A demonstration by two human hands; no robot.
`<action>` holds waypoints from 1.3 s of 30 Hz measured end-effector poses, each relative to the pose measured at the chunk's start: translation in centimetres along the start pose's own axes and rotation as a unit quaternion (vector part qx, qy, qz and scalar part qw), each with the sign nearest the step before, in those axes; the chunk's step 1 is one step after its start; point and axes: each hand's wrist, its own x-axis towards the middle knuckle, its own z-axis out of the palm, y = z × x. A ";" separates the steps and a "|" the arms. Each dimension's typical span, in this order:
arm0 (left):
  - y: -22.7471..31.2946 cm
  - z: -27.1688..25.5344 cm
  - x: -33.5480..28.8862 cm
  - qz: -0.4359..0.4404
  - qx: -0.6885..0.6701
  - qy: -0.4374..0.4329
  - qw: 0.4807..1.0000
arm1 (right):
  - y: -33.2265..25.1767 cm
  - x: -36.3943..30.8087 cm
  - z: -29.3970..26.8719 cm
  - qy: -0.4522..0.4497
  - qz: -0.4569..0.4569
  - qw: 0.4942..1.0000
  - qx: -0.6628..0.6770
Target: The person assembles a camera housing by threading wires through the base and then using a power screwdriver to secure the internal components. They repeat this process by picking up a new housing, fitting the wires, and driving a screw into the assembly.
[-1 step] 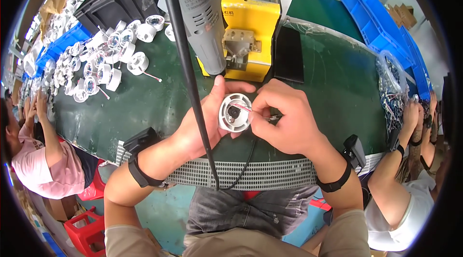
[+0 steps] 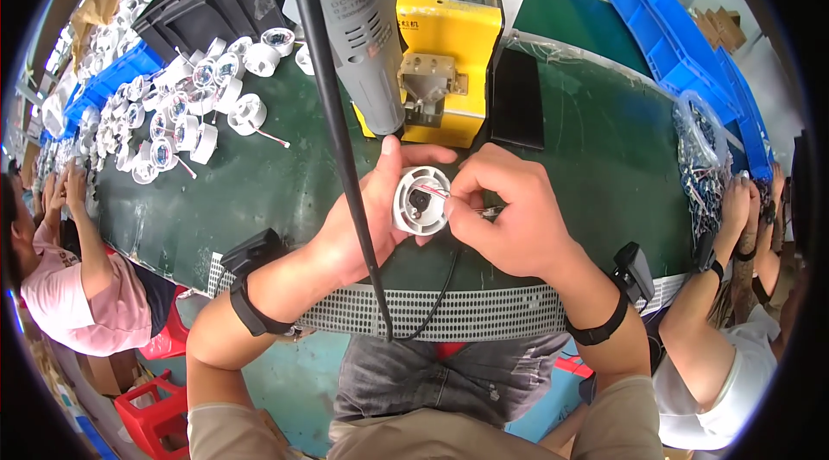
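Observation:
My left hand is closed around a round white plastic housing, its open side facing up. Inside the housing sits a small black part, and a thin red-and-white wire crosses the cavity. The thumb and forefinger of my right hand pinch this wire at the housing's right rim. Small shiny bits show beneath my right fingers; their kind is unclear. Just above my left thumb hangs a grey electric screwdriver, tip down, and its black cable passes in front of my left hand.
A yellow machine with a metal block stands behind my hands, beside a black flat object. Many white housings lie on the green tabletop at left, near a black crate. Blue bins and wires are right; co-workers sit both sides.

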 end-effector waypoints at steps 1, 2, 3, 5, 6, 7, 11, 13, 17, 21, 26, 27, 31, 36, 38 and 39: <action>-0.3 0.1 0.0 0.036 0.018 0.018 0.999 | 0.0 0.0 0.2 0.001 -0.002 1.000 -0.002; -0.4 -0.2 0.0 0.058 0.048 -0.008 0.997 | 0.2 0.0 0.4 0.005 -0.022 1.000 0.002; -0.6 0.0 -0.1 0.059 0.048 -0.011 0.997 | 0.4 0.1 0.6 0.008 -0.041 0.999 0.005; -0.7 0.6 -0.2 0.106 0.141 0.009 0.984 | 0.2 0.2 0.8 -0.008 0.024 0.998 0.064; -0.6 0.6 0.0 0.116 0.106 0.016 0.987 | 0.2 0.3 0.8 0.020 -0.016 0.999 0.035; -0.5 0.6 0.0 0.119 0.106 0.013 0.987 | 0.3 0.5 0.7 0.048 -0.056 0.997 0.007; -0.5 -0.1 -0.1 0.144 0.088 0.042 0.985 | 0.3 0.7 -1.0 0.059 -0.146 0.984 -0.089; -0.5 0.4 -0.2 0.151 0.068 0.061 0.984 | 0.8 0.9 -1.5 0.077 -0.205 0.966 -0.135; -0.4 0.2 -0.3 0.204 0.048 0.030 0.977 | -0.3 0.5 -2.1 -0.024 -0.100 0.994 -0.046; -0.3 0.9 -0.3 0.233 -0.009 0.013 0.972 | -0.7 0.3 -1.6 -0.068 0.077 0.971 0.217; -0.6 0.2 -0.1 0.230 0.061 -0.033 0.971 | -0.9 0.4 -1.1 -0.029 0.015 0.965 0.261; -0.7 0.1 0.0 0.242 0.090 -0.035 0.965 | -1.1 0.4 -1.2 -0.027 0.027 0.969 0.243; -0.7 0.0 -0.4 0.215 0.122 -0.044 0.968 | -1.1 0.0 -0.4 0.007 0.090 0.962 0.258; -1.0 0.2 -0.2 0.231 0.125 -0.069 0.962 | -0.4 -0.3 0.5 0.060 -0.047 0.986 0.147; -1.1 0.5 -0.4 0.222 0.111 -0.071 0.966 | -0.1 0.0 0.7 0.093 -0.103 0.988 0.067; -1.1 0.6 -0.5 0.215 0.097 -0.073 0.969 | -0.1 0.1 0.8 0.126 -0.160 0.979 -0.014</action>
